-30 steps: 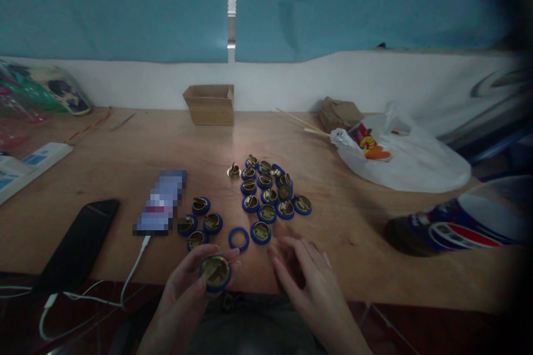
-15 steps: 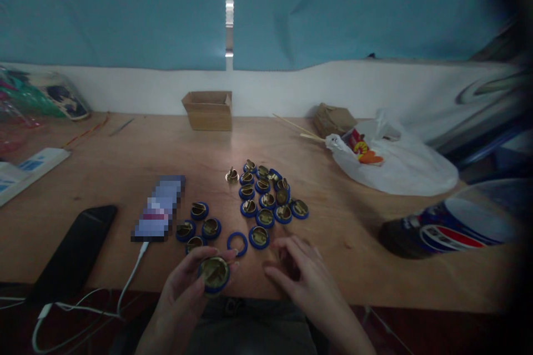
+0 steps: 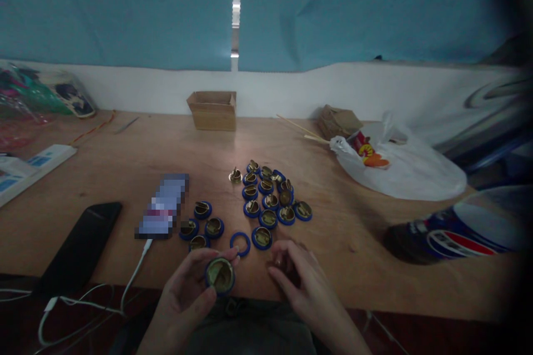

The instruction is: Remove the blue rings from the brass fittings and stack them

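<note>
My left hand [image 3: 189, 280] is closed, its fingers and thumb holding a round brass-coloured clip disc [image 3: 220, 275] with a blue rim, tilted up above the table's front edge. Just beyond the fingertips lies a bare blue ring [image 3: 240, 244]. My right hand [image 3: 297, 274] rests low over the table with curled fingers, its thumb apart from them and nothing visible between. The nearest piece to it is a blue-rimmed clip disc [image 3: 262, 238]. Several more such discs [image 3: 268, 218] are grouped beyond it, and a smaller cluster [image 3: 214, 228] sits left. One brass piece without a blue rim [image 3: 235, 176] stands apart.
A charging phone [image 3: 163, 205] and a dark flat object [image 3: 79, 247] lie left, near a power strip [image 3: 37, 169]. An open cardboard box [image 3: 214, 116] stands at the back. Right are a white plastic bag [image 3: 416, 169] and a Pepsi bottle [image 3: 449, 233] on its side.
The disc in my left hand has tilted, its round face turning more toward me. My right hand has barely moved. The whole view has shifted slightly.
</note>
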{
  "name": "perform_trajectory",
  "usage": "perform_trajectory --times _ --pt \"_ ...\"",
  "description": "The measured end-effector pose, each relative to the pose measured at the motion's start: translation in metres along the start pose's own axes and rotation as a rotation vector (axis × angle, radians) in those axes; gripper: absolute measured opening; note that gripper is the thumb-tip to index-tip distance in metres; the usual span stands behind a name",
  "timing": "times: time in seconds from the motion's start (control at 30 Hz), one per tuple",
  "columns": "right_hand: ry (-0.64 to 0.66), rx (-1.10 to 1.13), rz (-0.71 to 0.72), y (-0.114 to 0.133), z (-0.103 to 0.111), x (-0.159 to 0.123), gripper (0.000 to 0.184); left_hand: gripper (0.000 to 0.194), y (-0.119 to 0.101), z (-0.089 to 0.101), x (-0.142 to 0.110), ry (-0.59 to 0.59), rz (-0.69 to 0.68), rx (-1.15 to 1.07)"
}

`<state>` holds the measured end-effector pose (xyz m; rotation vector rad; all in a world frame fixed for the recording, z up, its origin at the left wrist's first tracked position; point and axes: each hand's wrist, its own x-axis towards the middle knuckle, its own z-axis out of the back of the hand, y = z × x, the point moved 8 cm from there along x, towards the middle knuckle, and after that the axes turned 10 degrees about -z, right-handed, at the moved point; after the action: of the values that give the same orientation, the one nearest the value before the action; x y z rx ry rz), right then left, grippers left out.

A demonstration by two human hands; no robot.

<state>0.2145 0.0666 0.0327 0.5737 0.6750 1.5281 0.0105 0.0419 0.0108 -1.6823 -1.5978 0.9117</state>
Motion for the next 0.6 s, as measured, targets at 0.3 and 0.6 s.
perform_trajectory --times 0.3,0.6 --pt "-0.077 0.112 -0.066 -0.016 -0.002 0.000 0.018 0.035 -0.009 -0.013 0.005 0.094 -0.051 0.107" --pt "-0.058 0.365 -0.061 0.002 0.007 -0.004 0.018 0.056 -0.013 -0.018 0.008 0.120 -0.131 0.161"
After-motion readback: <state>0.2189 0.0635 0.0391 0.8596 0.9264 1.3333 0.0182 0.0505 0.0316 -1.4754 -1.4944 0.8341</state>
